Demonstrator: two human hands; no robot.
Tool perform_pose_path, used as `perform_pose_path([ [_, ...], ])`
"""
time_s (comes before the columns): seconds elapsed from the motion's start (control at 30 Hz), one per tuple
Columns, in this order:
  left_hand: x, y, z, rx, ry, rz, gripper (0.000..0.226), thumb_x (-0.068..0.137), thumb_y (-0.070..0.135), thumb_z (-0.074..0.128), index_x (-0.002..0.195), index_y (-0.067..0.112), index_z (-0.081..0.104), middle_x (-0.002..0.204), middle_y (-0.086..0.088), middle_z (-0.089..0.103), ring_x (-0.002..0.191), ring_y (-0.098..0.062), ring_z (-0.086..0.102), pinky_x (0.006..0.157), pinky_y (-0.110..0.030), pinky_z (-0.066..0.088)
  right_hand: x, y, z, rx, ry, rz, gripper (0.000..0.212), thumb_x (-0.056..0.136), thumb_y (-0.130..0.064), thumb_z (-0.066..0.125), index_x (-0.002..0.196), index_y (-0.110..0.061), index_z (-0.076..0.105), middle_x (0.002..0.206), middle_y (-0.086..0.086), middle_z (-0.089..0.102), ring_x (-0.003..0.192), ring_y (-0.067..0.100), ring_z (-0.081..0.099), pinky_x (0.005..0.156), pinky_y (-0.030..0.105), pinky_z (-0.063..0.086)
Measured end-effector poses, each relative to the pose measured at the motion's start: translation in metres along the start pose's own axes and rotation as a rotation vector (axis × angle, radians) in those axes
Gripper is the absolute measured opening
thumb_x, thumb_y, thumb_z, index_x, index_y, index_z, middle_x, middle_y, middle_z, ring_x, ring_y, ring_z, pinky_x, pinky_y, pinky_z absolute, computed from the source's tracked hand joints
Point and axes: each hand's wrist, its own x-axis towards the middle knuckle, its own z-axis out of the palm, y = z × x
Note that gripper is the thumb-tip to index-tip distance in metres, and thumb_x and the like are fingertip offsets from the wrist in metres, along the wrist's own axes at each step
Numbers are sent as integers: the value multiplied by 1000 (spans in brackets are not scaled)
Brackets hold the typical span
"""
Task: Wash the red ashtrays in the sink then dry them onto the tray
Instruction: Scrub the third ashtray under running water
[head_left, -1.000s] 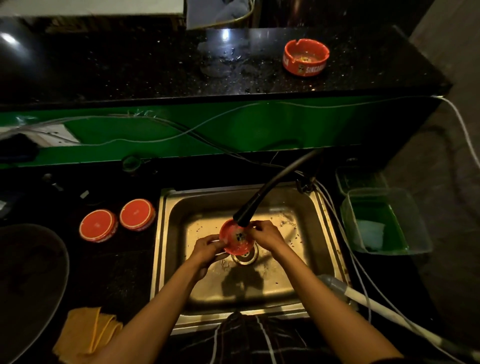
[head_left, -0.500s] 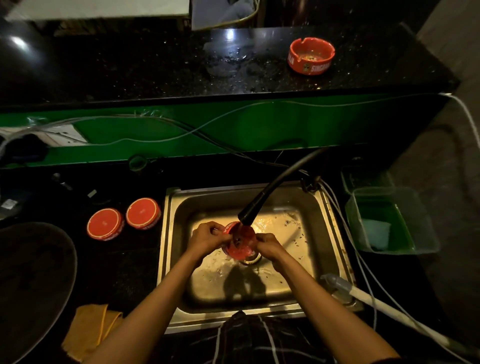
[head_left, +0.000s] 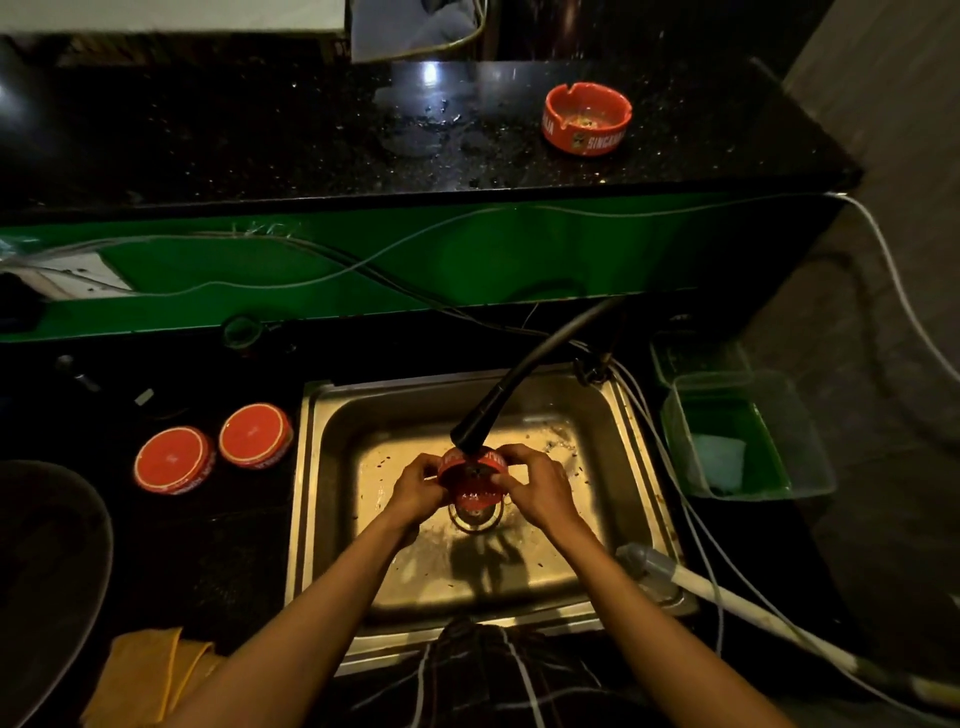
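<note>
1 ashtray (head_left: 474, 480) is gripped by left hand (head_left: 418, 488) & right hand (head_left: 540, 486), fingers closed on its rim, over the sink (head_left: 613, 415) under the tap (head_left: 480, 423). 2 ashtrays (head_left: 174, 460) (head_left: 254, 435) are set upside down left of it; 1 more (head_left: 587, 123) is seen upright on the back counter (head_left: 260, 135).

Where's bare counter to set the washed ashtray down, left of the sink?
Free: dark counter between the sink rim, the two upturned ashtrays and the yellow cloth. Also the upper counter left of the upright ashtray, though wet. Crowded: the sink's right side, with hoses and plastic tub.
</note>
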Motion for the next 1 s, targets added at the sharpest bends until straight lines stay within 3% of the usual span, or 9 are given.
perform_pose_path([
  [0.1,-3,-6,-11,-21,17,-47,44,75,-7,74,112,11,57,115,-10,62,105,-25,64,83,-40,60,2,-11,12,-9,-18,-59,30,91,-26,67,120,-22,68,118,-5,71,114,14,63,90,23,42],
  [0.23,-3,-19,-31,-24,64,-59,50,63,-7,79,103,17,60,117,-10,64,106,-26,65,86,-49,59,8,-19,28,29,-52,-33,32,94,-26,62,126,-23,65,126,-2,69,118,18,61,91,26,43],
  [0.33,-10,-16,-39,0,72,-4,53,55,0,86,99,17,60,111,-5,67,101,-23,68,84,-48,59,10,-21,36,113,-84,31,33,95,-21,59,127,-26,64,121,-1,71,102,18,69,89,33,54],
  [0.4,-12,-10,-41,13,53,28,49,61,4,85,102,17,62,108,-6,68,96,-24,69,81,-47,61,13,-20,37,109,-78,70,33,96,-21,57,128,-27,63,119,-1,72,97,19,70,88,36,54],
  [0.53,-13,2,-36,24,-25,47,32,80,26,81,108,20,67,105,-8,72,99,-23,69,80,-37,60,16,-10,33,49,-114,168,33,103,-36,45,125,-20,64,120,6,70,109,27,65,87,36,51],
  [0.67,-12,21,-22,89,-79,-17,24,97,30,62,106,9,70,99,-13,73,88,-23,70,71,-28,59,15,5,26,-29,-160,260,46,103,-46,35,106,-14,69,109,12,72,104,33,65,87,40,51],
  [0.73,-9,27,-14,130,-89,-58,26,99,28,56,100,6,70,93,-12,72,76,-19,68,67,-25,57,12,11,19,-26,-132,319,51,102,-49,37,95,-11,70,97,12,73,95,31,67,84,40,52],
  [0.83,-6,35,-2,85,-82,-102,30,98,33,59,88,6,66,77,-8,66,62,-14,61,59,-24,53,11,19,11,86,-140,429,51,99,-52,42,95,-9,69,91,11,74,84,28,70,82,42,57],
  [1.0,-9,42,1,11,-61,-129,40,85,37,76,104,6,60,96,-13,72,76,-20,68,56,-22,52,10,13,6,386,-199,505,29,98,-29,59,99,-3,71,92,15,73,69,18,63,58,27,49],
])
